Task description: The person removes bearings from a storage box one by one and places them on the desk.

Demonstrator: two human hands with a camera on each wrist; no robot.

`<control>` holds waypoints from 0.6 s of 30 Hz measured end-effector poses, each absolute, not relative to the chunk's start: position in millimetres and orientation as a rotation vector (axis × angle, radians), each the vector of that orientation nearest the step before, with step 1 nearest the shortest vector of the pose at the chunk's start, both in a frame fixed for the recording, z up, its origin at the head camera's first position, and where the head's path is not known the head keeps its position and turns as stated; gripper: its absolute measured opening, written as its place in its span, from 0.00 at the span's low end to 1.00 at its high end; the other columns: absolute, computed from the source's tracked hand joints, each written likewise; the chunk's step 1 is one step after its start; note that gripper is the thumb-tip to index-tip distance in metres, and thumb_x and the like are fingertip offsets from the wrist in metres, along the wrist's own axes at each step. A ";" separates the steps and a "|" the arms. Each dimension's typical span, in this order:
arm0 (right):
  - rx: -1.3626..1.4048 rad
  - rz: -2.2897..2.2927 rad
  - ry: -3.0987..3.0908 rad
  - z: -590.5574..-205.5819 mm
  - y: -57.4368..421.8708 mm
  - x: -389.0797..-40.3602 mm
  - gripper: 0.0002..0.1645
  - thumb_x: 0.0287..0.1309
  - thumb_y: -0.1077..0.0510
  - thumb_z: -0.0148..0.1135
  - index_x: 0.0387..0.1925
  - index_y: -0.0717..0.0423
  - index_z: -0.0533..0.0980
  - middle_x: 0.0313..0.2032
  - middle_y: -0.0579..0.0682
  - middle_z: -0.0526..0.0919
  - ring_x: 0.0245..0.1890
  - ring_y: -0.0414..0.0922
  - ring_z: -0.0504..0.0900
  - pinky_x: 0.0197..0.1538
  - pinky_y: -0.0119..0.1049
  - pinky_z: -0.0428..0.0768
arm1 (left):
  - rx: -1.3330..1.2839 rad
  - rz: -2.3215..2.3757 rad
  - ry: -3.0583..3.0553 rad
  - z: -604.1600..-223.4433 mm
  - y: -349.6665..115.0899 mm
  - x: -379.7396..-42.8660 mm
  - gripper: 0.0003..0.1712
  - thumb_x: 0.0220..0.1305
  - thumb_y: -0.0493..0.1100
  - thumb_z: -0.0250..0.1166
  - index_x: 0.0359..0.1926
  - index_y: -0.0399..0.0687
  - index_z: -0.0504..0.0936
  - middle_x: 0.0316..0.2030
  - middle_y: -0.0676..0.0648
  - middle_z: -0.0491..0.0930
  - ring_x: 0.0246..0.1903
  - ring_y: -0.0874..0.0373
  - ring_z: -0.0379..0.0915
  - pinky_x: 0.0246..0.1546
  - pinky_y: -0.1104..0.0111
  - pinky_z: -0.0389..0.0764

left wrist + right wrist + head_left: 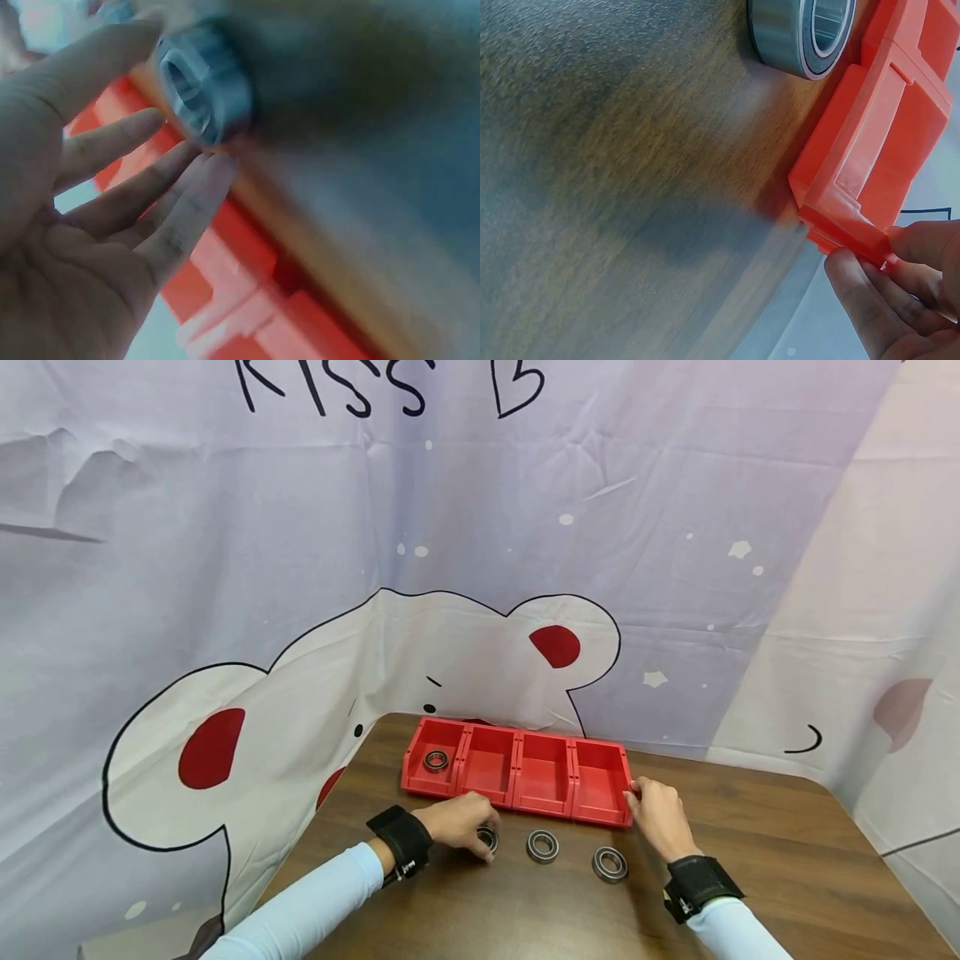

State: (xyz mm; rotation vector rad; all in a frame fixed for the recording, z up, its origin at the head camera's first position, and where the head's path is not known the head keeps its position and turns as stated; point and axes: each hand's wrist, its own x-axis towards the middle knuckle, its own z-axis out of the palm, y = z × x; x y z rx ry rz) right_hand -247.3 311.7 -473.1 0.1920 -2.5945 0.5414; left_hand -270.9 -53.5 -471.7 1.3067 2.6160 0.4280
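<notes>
My left hand (459, 821) is around a steel ball bearing (487, 837) on the table, thumb on one side and fingers on the other. In the left wrist view those fingers (199, 187) are spread and fairly straight, right beside the blurred bearing (206, 86). At the right end of the joined red bins (543, 810), my right hand (660, 814) pinches the end bin's edge between thumb and fingers, as the right wrist view shows on the red plastic corner (855, 229). Another bearing (436, 761) lies in the leftmost bin.
Two more bearings, one in the middle (542, 846) and one at the right (610, 864), lie in front of the bins on the wooden table (765, 860). Behind the table hangs a printed cloth (480, 527).
</notes>
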 end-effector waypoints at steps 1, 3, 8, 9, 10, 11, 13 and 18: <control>0.193 0.543 -2.591 -473.2 312.1 -247.3 0.08 0.57 0.68 0.71 0.36 0.73 0.82 0.31 0.64 0.86 0.29 0.56 0.84 0.37 0.56 0.83 | 1.301 0.473 2.636 -468.1 -56.0 -276.0 0.20 0.58 0.50 0.79 0.48 0.45 0.90 0.40 0.54 0.87 0.37 0.63 0.79 0.39 0.77 0.78; 0.200 0.542 -2.585 -473.8 313.5 -247.9 0.08 0.57 0.69 0.71 0.36 0.73 0.82 0.31 0.64 0.86 0.29 0.56 0.84 0.37 0.56 0.83 | 1.273 0.576 2.708 -458.5 -63.2 -290.2 0.20 0.61 0.50 0.77 0.49 0.43 0.89 0.41 0.51 0.88 0.36 0.60 0.80 0.40 0.73 0.80; 0.215 0.520 -2.564 -473.1 315.1 -249.9 0.07 0.56 0.69 0.72 0.34 0.72 0.82 0.29 0.64 0.86 0.28 0.58 0.84 0.36 0.56 0.82 | 1.084 0.691 2.934 -435.7 -89.6 -334.1 0.12 0.65 0.42 0.74 0.45 0.39 0.89 0.38 0.46 0.87 0.33 0.57 0.76 0.39 0.65 0.80; 0.212 0.516 -2.561 -472.8 315.2 -249.8 0.07 0.56 0.69 0.72 0.34 0.72 0.81 0.29 0.64 0.86 0.28 0.58 0.84 0.36 0.56 0.82 | 1.037 0.670 2.959 -434.6 -94.7 -341.9 0.11 0.65 0.40 0.73 0.45 0.38 0.88 0.37 0.45 0.86 0.32 0.57 0.76 0.39 0.65 0.80; 0.209 0.515 -2.560 -472.7 315.2 -249.7 0.07 0.56 0.69 0.72 0.33 0.72 0.81 0.29 0.64 0.86 0.28 0.58 0.84 0.36 0.56 0.82 | 1.008 0.632 2.976 -434.9 -99.3 -349.1 0.11 0.65 0.38 0.73 0.45 0.37 0.88 0.38 0.43 0.86 0.32 0.57 0.76 0.39 0.64 0.80; 0.208 0.518 -2.562 -472.8 315.3 -249.3 0.07 0.56 0.69 0.72 0.34 0.72 0.81 0.29 0.64 0.86 0.28 0.58 0.84 0.36 0.56 0.82 | 0.984 0.580 2.985 -436.7 -103.5 -355.4 0.11 0.64 0.37 0.73 0.45 0.35 0.87 0.37 0.42 0.86 0.32 0.56 0.76 0.39 0.62 0.80; 0.208 0.525 -2.569 -472.7 314.5 -248.1 0.07 0.56 0.69 0.72 0.34 0.72 0.82 0.30 0.64 0.86 0.29 0.58 0.85 0.36 0.56 0.82 | 0.943 0.482 2.987 -443.0 -110.1 -365.3 0.13 0.63 0.35 0.73 0.47 0.32 0.86 0.40 0.40 0.86 0.34 0.54 0.78 0.41 0.61 0.80; 0.208 0.532 -2.574 -473.4 312.3 -247.4 0.07 0.56 0.69 0.72 0.34 0.72 0.82 0.31 0.64 0.86 0.29 0.57 0.85 0.37 0.56 0.83 | 0.906 0.274 2.965 -462.4 -114.2 -379.4 0.09 0.60 0.35 0.75 0.39 0.34 0.84 0.32 0.44 0.81 0.33 0.52 0.73 0.38 0.61 0.76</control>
